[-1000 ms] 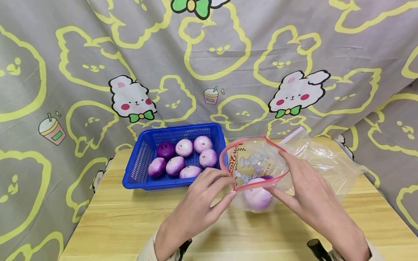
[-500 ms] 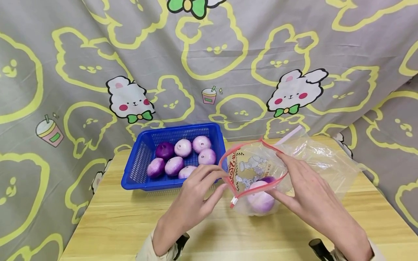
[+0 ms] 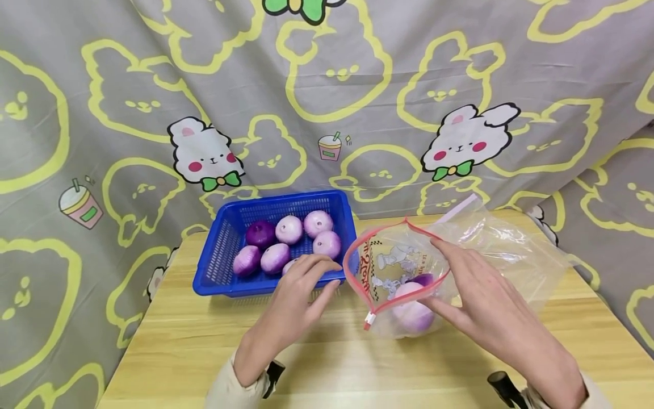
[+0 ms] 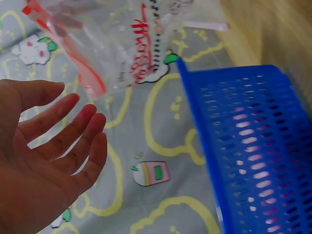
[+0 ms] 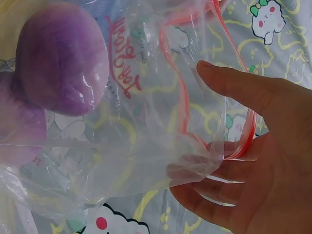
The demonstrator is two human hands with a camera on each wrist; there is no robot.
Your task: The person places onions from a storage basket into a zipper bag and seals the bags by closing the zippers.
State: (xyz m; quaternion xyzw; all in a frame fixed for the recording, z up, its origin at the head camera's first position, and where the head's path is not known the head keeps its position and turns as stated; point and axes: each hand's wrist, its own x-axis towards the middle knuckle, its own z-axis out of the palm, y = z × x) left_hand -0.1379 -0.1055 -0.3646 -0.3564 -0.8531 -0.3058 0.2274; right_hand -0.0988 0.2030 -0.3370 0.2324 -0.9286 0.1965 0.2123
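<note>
A clear zip bag (image 3: 511,264) with a red-edged mouth stands gaping on the table, its white slider (image 3: 370,319) at the near left corner. Inside it a pale purple onion (image 3: 415,315) shows, with a darker one (image 3: 422,279) partly hidden behind. My right hand (image 3: 493,309) holds the right end of the mouth, thumb and fingers bent around the film. My left hand (image 3: 296,301) hovers left of the bag, just in front of the basket; the left wrist view shows its fingers (image 4: 73,139) loosely bent and apart from everything.
A blue perforated basket (image 3: 219,288) with several purple onions (image 3: 275,258) stands on the left of the wooden table (image 3: 168,341), one onion partly behind my left hand. A patterned grey curtain (image 3: 357,113) hangs along the back edge.
My left hand has let go of the bag's near left corner and moved left towards the basket, uncovering the slider. My right hand stays at the mouth.
</note>
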